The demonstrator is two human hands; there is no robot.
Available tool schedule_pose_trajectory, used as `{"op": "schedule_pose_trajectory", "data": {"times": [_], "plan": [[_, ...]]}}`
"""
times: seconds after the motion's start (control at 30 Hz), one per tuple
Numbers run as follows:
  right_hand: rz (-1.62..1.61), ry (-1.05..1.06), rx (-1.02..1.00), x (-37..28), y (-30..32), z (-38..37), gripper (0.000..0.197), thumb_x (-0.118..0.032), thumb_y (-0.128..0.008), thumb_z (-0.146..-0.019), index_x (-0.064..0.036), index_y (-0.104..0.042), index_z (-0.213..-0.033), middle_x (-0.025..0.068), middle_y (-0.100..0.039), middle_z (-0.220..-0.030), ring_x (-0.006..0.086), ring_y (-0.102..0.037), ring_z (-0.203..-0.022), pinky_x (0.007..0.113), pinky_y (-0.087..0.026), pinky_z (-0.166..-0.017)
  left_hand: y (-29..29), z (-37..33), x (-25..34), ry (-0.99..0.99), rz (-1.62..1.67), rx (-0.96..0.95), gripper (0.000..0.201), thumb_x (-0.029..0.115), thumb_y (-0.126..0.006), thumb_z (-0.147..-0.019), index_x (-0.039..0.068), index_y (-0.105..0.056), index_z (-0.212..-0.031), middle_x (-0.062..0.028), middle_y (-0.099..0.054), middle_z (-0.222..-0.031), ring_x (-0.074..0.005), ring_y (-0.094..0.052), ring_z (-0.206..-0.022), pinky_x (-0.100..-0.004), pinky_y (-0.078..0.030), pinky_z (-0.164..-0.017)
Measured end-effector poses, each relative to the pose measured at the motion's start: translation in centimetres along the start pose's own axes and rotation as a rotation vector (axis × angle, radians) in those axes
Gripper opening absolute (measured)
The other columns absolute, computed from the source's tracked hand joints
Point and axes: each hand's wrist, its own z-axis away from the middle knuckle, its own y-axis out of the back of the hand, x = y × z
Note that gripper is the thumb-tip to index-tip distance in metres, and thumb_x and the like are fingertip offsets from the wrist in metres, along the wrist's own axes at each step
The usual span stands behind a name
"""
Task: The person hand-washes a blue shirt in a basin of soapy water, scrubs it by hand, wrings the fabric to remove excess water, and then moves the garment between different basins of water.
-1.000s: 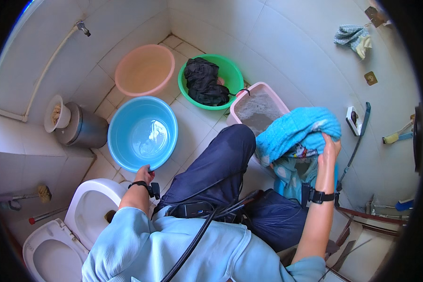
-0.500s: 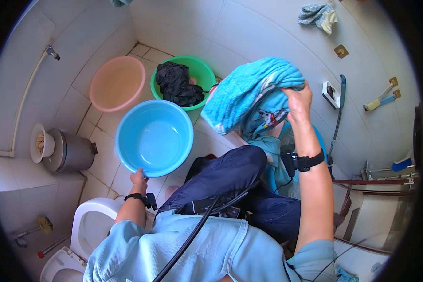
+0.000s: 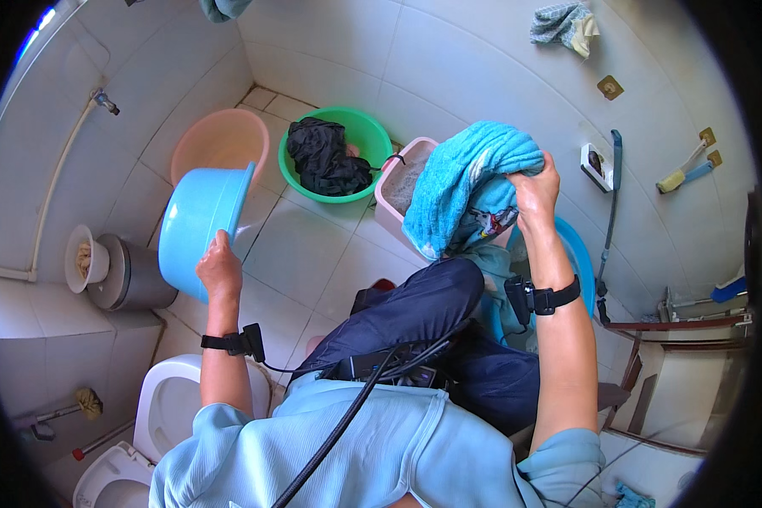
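Observation:
My left hand (image 3: 219, 268) is closed on the rim of a light blue basin (image 3: 196, 222), which is tipped on its side, its outer wall and bottom turned to the left. In my right hand (image 3: 537, 191) is a bunched turquoise towel (image 3: 466, 186) with a printed patch, lifted above the tubs. Under it, partly covered, stands a pink square tub (image 3: 394, 203) of greyish water. By my right knee a larger blue basin (image 3: 577, 258) holds more wet cloth (image 3: 498, 284); my right forearm hides part of it.
A green basin (image 3: 360, 127) with black clothing (image 3: 324, 157) sits at the back, beside a pink round basin (image 3: 212, 127). On the left are a grey bin (image 3: 135, 275), a white bowl (image 3: 96, 258) and the toilet (image 3: 165, 398). Cables (image 3: 334, 440) run across my lap.
My left hand has swung the blue basin leftward and tipped it from upright onto its side. The towel has shifted slightly right and down, uncovering the pink tub.

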Motion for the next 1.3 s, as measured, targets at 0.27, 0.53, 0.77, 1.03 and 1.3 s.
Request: {"op": "schedule_pose_trajectory", "data": {"times": [0.27,0.53,0.77,1.03,1.3], "plan": [[-0.023,0.03,-0.008,-0.1,0.3,0.2,0.048,0.001,-0.081,-0.064,-0.0021,-0.062,-0.108,0.007,-0.069,-0.099,0.016,-0.064,-0.091,0.03,-0.049,-0.085,-1.5,-0.5,-3.0,0.043,0.063,0.016,0.018,0.002,-0.054,-0.079,0.008,-0.055,-0.096,-0.0161,-0.068,-0.083,-0.0398,-0.066,-0.076,-0.0478,-0.051,-0.067],[0.144,0.223,-0.11,-3.1,-2.4,0.8,0.048,-0.006,-0.083,-0.064,-0.0064,-0.063,-0.108,0.0132,-0.071,-0.098,0.0241,-0.069,-0.093,0.035,-0.052,-0.084,-12.0,6.6,-5.0,0.618,1.201,-0.244,0.038,-0.006,-0.052,-0.076,0.0,-0.06,-0.112,-0.0084,-0.067,-0.097,-0.0191,-0.064,-0.083,-0.0317,-0.051,-0.074],[0.098,0.457,-0.385,-4.2,-9.1,4.5,0.044,-0.004,-0.077,-0.065,-0.0087,-0.061,-0.105,0.0167,-0.066,-0.097,0.0364,-0.063,-0.094,0.044,-0.05,-0.082,-18.2,9.7,-8.2,0.648,0.998,-0.436,0.056,0.008,-0.068,-0.083,-0.003,-0.043,-0.132,-0.0212,-0.06,-0.119,-0.0301,-0.062,-0.107,-0.0411,-0.048,-0.093],[0.282,0.778,-0.716,1.8,-12.6,11.6,0.04,0.004,-0.062,-0.068,-0.0115,-0.063,-0.105,0.0055,-0.059,-0.097,0.0287,-0.055,-0.101,0.041,-0.046,-0.083,-18.8,11.6,-9.5,0.532,0.741,-1.158,0.062,0.01,-0.066,-0.088,0.017,-0.035,-0.141,-0.0232,-0.056,-0.122,-0.0409,-0.064,-0.1,-0.0629,-0.054,-0.066],[0.436,0.82,-0.87,3.6,-9.8,11.7,0.026,-0.007,-0.061,-0.08,-0.0159,-0.065,-0.104,0.0042,-0.057,-0.094,0.0248,-0.054,-0.102,0.039,-0.044,-0.086,-11.2,-1.0,8.4,-0.056,0.933,-0.606,0.057,0.027,-0.061,-0.094,-0.012,-0.045,-0.132,-0.0264,-0.058,-0.124,-0.0351,-0.056,-0.118,-0.0413,-0.042,-0.104]]}}
